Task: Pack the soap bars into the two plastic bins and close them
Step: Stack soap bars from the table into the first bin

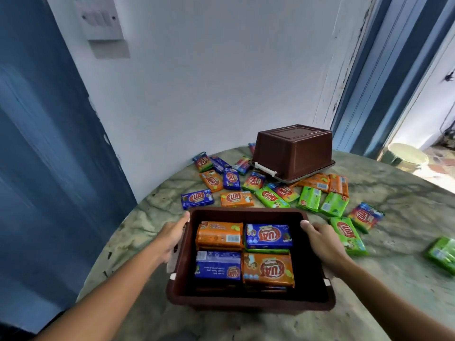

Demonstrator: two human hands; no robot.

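While both hands grip it, one open brown bin (248, 299) sits at the near edge of a round marbled table (369, 279), the largest item in view.

Item: second brown bin (293, 150), turned upside down at the far side of the table, resting on what looks like a lid or tray; a white latch (266, 168) shows on its near-left side.

Item: open brown bin, contents: four wrapped soap bars visible on top in two rows. Far row, an orange bar (219, 236) on the left and a blue bar (268, 236) on the right; near row, a blue bar (218, 265) on the left and an orange bar (268, 269) on the right. Edges of further bars show beneath them.

Item: loose soap bars (270, 196), scattered on the table between the two bins and out to the right: blue, orange, green and rainbow-coloured wrappers, some overlapping. One green bar (442, 253) lies well apart at the right edge.

Item: left hand (172, 236), on the left wall of the open bin, thumb on the far-left rim, fingers wrapped down the outside.

Item: right hand (325, 238), on the right wall, thumb tip on the far-right rim, fingers curled over the outside.
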